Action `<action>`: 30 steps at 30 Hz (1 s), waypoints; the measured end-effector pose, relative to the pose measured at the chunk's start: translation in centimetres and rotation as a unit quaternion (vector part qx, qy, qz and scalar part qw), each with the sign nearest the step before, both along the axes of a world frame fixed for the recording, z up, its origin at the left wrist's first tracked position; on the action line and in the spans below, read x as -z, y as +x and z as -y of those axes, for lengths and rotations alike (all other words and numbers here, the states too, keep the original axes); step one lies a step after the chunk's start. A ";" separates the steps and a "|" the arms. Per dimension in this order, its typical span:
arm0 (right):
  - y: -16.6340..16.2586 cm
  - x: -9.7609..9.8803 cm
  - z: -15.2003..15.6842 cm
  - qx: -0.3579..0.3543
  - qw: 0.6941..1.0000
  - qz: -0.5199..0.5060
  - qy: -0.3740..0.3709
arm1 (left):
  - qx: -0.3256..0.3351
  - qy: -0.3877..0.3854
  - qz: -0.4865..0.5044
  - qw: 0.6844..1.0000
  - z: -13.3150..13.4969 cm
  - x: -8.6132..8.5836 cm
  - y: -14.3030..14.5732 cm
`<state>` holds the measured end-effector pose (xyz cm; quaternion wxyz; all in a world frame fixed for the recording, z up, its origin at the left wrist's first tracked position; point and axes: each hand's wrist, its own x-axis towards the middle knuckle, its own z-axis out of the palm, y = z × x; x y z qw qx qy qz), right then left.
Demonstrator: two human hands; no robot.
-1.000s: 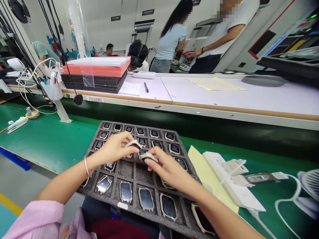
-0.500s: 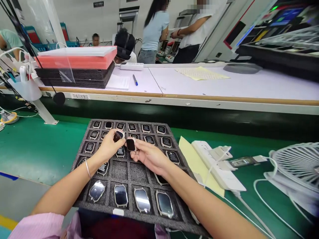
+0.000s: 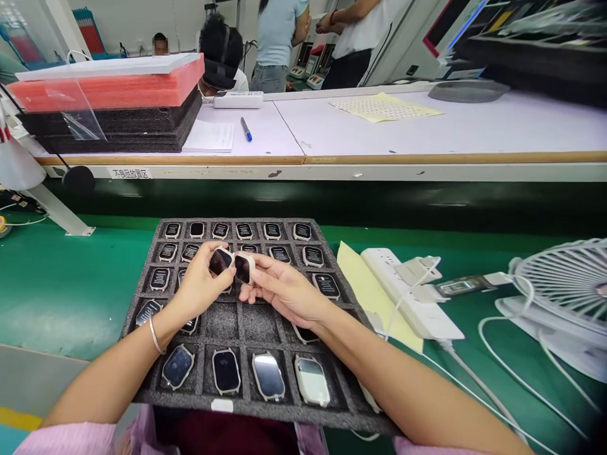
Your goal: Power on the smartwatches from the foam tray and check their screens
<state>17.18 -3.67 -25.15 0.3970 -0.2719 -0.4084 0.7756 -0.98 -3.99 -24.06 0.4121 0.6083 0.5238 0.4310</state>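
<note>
My left hand (image 3: 205,281) is closed on a smartwatch body (image 3: 220,260) with a dark screen and no strap. A second smartwatch body (image 3: 243,269), also dark, is pinched by my right hand (image 3: 284,287) right beside the first one. Both are held above a dark grey foam tray (image 3: 222,322) divided into square pockets. Several more strapless watches lie in the pockets; in the far rows many show lines of white text, while the nearest row, such as this watch (image 3: 268,376), has dark or reflecting screens. My hands and forearms cover some pockets.
Right of the tray lie yellow paper (image 3: 348,278), a white power strip (image 3: 410,294) with plugs and cables, and a white fan (image 3: 564,303). Beyond, a raised shelf (image 3: 379,136) carries stacked foam (image 3: 118,95), a pen (image 3: 246,129) and a sticker sheet (image 3: 384,107). Other people are behind it.
The view has shifted slightly. The watch in my right hand has turned and come closer to the one in my left hand. Both watches remain held.
</note>
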 end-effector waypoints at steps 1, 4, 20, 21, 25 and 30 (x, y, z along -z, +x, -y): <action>0.0 0.0 0.0 -0.001 1.000 -0.004 0.001 | -0.001 -0.004 0.008 1.000 0.1 0.0 0.1; 0.0 0.0 -0.1 -0.002 1.000 -0.015 0.001 | -0.005 -0.009 0.018 1.000 0.2 0.0 0.2; 0.1 -0.3 -0.1 -0.026 0.999 -0.039 -0.003 | -0.005 0.035 0.006 0.999 0.6 0.5 0.3; 0.2 -0.3 -0.1 -0.025 0.999 -0.038 -0.001 | -0.006 0.035 0.007 0.999 0.6 0.5 0.3; 0.2 -0.2 -0.1 -0.027 0.999 -0.036 0.005 | -0.014 0.022 0.024 0.999 0.7 0.4 0.4; 0.2 -0.2 -0.1 -0.030 0.999 -0.043 0.004 | -0.007 0.016 0.036 0.999 0.7 0.3 0.4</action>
